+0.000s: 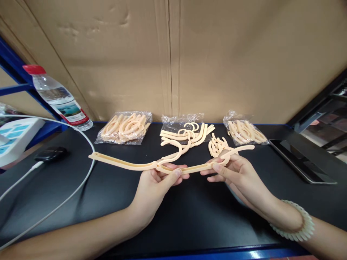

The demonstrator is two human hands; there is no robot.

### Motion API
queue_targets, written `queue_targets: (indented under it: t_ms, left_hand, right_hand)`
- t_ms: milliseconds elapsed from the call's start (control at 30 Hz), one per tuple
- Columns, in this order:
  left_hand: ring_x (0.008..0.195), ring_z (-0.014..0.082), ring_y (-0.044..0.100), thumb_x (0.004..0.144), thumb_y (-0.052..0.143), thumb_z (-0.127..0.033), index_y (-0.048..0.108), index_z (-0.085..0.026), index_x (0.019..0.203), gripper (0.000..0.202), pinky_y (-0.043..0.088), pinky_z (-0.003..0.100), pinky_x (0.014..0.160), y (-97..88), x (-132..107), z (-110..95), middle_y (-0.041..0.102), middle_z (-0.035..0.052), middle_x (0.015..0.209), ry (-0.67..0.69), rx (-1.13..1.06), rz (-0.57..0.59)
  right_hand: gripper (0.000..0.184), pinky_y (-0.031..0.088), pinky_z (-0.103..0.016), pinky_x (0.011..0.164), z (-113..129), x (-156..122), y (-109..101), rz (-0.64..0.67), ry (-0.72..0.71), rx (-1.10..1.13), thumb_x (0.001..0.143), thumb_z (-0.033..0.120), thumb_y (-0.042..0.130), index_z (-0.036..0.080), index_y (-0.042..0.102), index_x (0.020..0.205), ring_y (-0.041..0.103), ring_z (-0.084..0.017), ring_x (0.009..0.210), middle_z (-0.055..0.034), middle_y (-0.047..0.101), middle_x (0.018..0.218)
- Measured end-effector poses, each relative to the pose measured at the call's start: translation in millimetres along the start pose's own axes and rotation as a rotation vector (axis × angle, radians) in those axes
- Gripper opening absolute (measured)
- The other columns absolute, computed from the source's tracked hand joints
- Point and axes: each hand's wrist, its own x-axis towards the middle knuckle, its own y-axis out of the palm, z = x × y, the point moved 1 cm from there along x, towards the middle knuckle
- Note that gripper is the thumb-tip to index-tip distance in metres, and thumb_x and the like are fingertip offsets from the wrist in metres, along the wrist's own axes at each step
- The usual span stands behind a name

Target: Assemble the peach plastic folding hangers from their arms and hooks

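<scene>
Between my hands, above the black table point(173, 224), is a beige plastic folding hanger point(127, 165) with its jointed arms spread to the left and right. My left hand point(155, 186) is closed on it near the middle joint, thumb on top. Farther right, my right hand point(238, 175) pinches the hanger's right arm, where a curved beige piece sticks out past the fingers. Loose beige hanger parts point(195, 135) lie behind my hands on an opened clear bag. A smaller pile of curved pieces point(217, 145) sits just behind my right hand and is partly hidden by it.
Clear bags of beige parts lie at the back left point(124, 128) and back right point(245, 131). A water bottle point(61, 97) leans at left, near a white cable point(89, 169) and a black device point(51, 154). A dark tablet point(300, 162) lies right. Cardboard point(173, 54) stands behind.
</scene>
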Motion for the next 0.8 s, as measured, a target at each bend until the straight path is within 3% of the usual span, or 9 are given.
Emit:
queue_targets:
  t_ms: [100, 233, 433, 500, 567, 667, 733, 800]
  left_hand:
    - [0.081, 0.0153, 0.074, 0.075, 0.079, -0.027, 0.068, -0.012, 0.082, 0.020, 0.058, 0.013, 0.069, -2.3, 2, 1, 0.077, 0.0094, 0.096, -0.012, 0.001, 0.002]
    - [0.083, 0.0159, 0.074, 0.076, 0.078, -0.028, 0.068, -0.013, 0.084, 0.020, 0.058, 0.015, 0.072, -3.9, 0, 2, 0.077, 0.0087, 0.099, -0.015, 0.004, 0.032]
    - [0.063, 0.0115, 0.069, 0.076, 0.077, -0.033, 0.066, -0.014, 0.083, 0.024, 0.053, 0.014, 0.049, -9.9, 3, -15, 0.076, 0.0062, 0.090, 0.031, -0.081, -0.051]
    - [0.058, 0.0096, 0.067, 0.074, 0.079, -0.034, 0.065, -0.014, 0.085, 0.026, 0.051, 0.013, 0.048, -15.6, 7, -24, 0.075, 0.0057, 0.087, 0.088, -0.130, -0.125]
    - [0.056, 0.0083, 0.066, 0.072, 0.081, -0.031, 0.066, -0.014, 0.085, 0.027, 0.051, 0.013, 0.051, -20.6, 10, -32, 0.075, 0.0052, 0.084, 0.164, -0.109, -0.169]
    - [0.058, 0.0082, 0.065, 0.069, 0.083, -0.028, 0.065, -0.013, 0.083, 0.028, 0.053, 0.014, 0.055, -23.8, 11, -35, 0.073, 0.0042, 0.080, 0.175, -0.006, -0.126]
    - [0.059, 0.0093, 0.066, 0.066, 0.085, -0.027, 0.064, -0.012, 0.083, 0.030, 0.054, 0.015, 0.057, -24.8, 10, -33, 0.072, 0.0029, 0.077, 0.113, 0.051, -0.080]
    - [0.062, 0.0110, 0.068, 0.065, 0.086, -0.025, 0.062, -0.013, 0.086, 0.034, 0.056, 0.016, 0.060, -27.4, 8, -30, 0.072, 0.0031, 0.077, 0.054, 0.110, -0.038]
  right_hand:
    - [0.029, 0.062, -0.026, 0.062, 0, 1, 1, -0.002, 0.000, -0.044, 0.070, 0.028, 0.083, 0.019, 0.057, 0.078, 0.074, -0.020, 0.076, -0.0010, 0.072, 0.080]
    - [0.028, 0.058, -0.021, 0.057, 3, 1, 3, 0.013, -0.050, -0.091, 0.070, 0.023, 0.083, 0.018, 0.056, 0.074, 0.069, -0.012, 0.060, 0.0021, 0.069, 0.070]
    - [0.027, 0.052, -0.021, 0.053, 23, 2, -8, -0.012, -0.073, -0.120, 0.070, 0.026, 0.082, 0.018, 0.056, 0.077, 0.063, -0.011, 0.056, 0.0031, 0.064, 0.062]
    - [0.031, 0.052, -0.021, 0.055, 29, 2, -17, -0.010, -0.056, -0.145, 0.071, 0.026, 0.081, 0.019, 0.057, 0.088, 0.064, -0.011, 0.058, 0.0024, 0.065, 0.066]
    - [0.048, 0.052, -0.021, 0.055, 34, -1, -26, -0.014, -0.046, -0.153, 0.071, 0.025, 0.082, 0.021, 0.053, 0.109, 0.065, -0.012, 0.061, 0.0032, 0.066, 0.069]
    - [0.073, 0.054, -0.022, 0.056, 34, -12, -41, -0.067, -0.051, -0.133, 0.070, 0.025, 0.083, 0.025, 0.040, 0.130, 0.068, -0.014, 0.064, 0.0052, 0.064, 0.070]
    - [0.068, 0.055, -0.023, 0.057, 31, -20, -50, -0.097, -0.038, -0.120, 0.072, 0.028, 0.082, 0.024, 0.044, 0.128, 0.068, -0.015, 0.065, 0.0048, 0.063, 0.070]
    - [0.050, 0.056, -0.023, 0.057, 27, -26, -60, -0.109, 0.004, -0.122, 0.072, 0.032, 0.081, 0.021, 0.054, 0.114, 0.068, -0.015, 0.064, 0.0027, 0.064, 0.070]
